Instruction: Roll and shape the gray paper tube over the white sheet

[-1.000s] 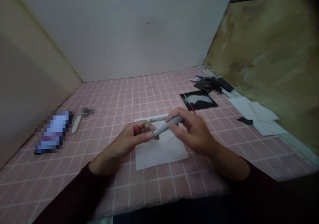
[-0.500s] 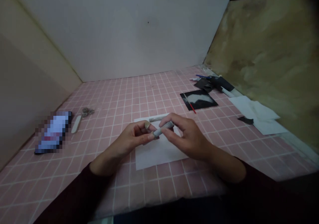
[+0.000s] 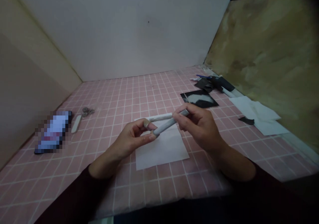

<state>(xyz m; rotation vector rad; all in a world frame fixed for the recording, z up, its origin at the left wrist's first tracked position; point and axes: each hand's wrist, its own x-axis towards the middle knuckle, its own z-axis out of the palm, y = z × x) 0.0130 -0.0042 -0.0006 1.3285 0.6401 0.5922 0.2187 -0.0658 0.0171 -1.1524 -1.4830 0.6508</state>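
A grey-white rolled stick (image 3: pixel 165 126) is held slanting between both hands above a white paper sheet (image 3: pixel 161 152). My left hand (image 3: pixel 136 134) pinches its lower left end between thumb and fingers. Higher up, near the right end, my right hand (image 3: pixel 198 122) grips the same stick with its fingertips. A second thin greyish stick (image 3: pixel 160 118) lies along the far edge of the paper, just behind the held one.
At the left are a blurred phone (image 3: pixel 54 131), a white oblong piece (image 3: pixel 76 123) and small grey rings (image 3: pixel 87 111). A black-and-white picture (image 3: pixel 200 99), dark scraps (image 3: pixel 220 84) and white papers (image 3: pixel 259 114) lie at the right on the pink tiled cloth (image 3: pixel 112 98).
My right hand has moved up and to the right along the stick, so more of the stick shows between the hands. It now covers the red tool by the picture. My left hand has barely moved.
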